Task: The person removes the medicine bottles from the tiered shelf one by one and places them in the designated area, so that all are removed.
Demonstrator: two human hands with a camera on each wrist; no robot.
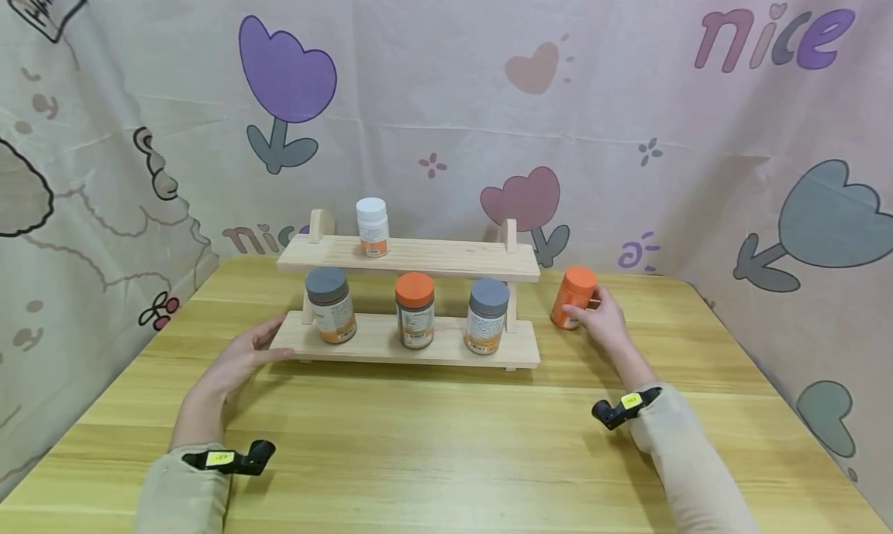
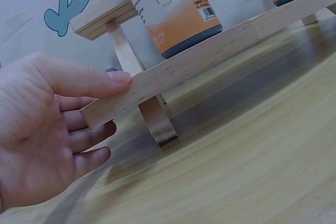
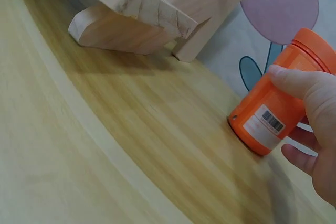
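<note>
A two-tier wooden shelf (image 1: 418,256) stands on the table. My left hand (image 1: 246,356) rests against the left end of its lower board (image 2: 173,77), thumb on the front edge and fingers straight underneath. My right hand (image 1: 601,314) grips an orange bottle (image 1: 574,297) standing on the table just right of the shelf; the right wrist view shows thumb and fingers curled round the orange bottle (image 3: 278,109). On the lower board stand a grey-capped bottle (image 1: 330,304), an orange-capped bottle (image 1: 415,310) and another grey-capped bottle (image 1: 486,315). A white bottle (image 1: 373,226) stands on the top board.
The wooden table (image 1: 446,441) stretches toward me in front of the shelf. A printed cloth backdrop (image 1: 628,115) closes in the back and both sides. Black wrist cameras sit on both sleeves.
</note>
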